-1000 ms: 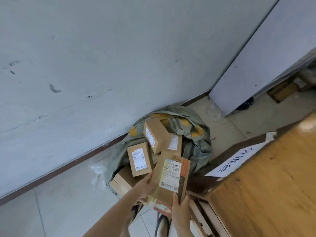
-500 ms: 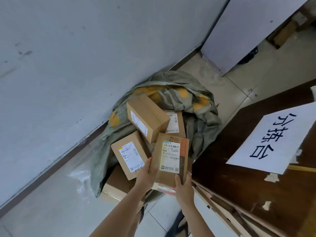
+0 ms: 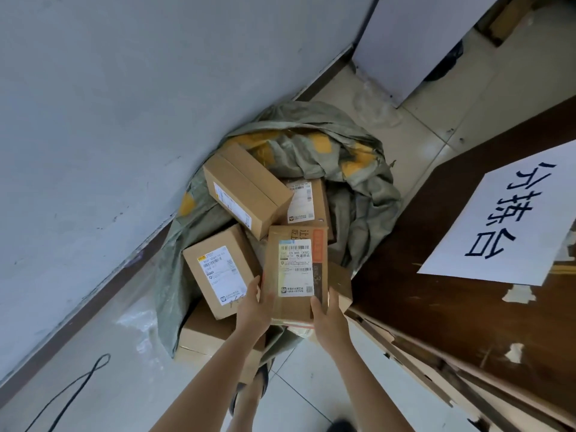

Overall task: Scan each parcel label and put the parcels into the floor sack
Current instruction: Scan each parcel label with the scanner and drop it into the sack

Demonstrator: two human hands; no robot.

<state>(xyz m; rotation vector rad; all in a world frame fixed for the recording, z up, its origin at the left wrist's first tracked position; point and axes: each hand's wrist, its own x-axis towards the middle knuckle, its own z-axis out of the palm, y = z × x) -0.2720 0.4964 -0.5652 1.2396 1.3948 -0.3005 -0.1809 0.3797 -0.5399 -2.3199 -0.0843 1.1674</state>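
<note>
Parcel (image 3: 294, 269) in both hands, seemingly over sack (image 3: 358, 169)

A parcel sorting room: labelled cardboard boxes (image 3: 246, 188) fill a floor sack (image 3: 358, 188) beyond the fingers (image 3: 254, 285), a printed sign (image 3: 505, 213) right of them.

Person, head-camera view: two bare forearms, no sleeves, watch or rings visible. Left hand (image 3: 254, 310) and right hand (image 3: 330, 321) ungloved. Dark sandal (image 3: 260, 380) on one foot below.

Labelled brown parcel (image 3: 294, 272) above green sack (image 3: 358, 182).
</note>
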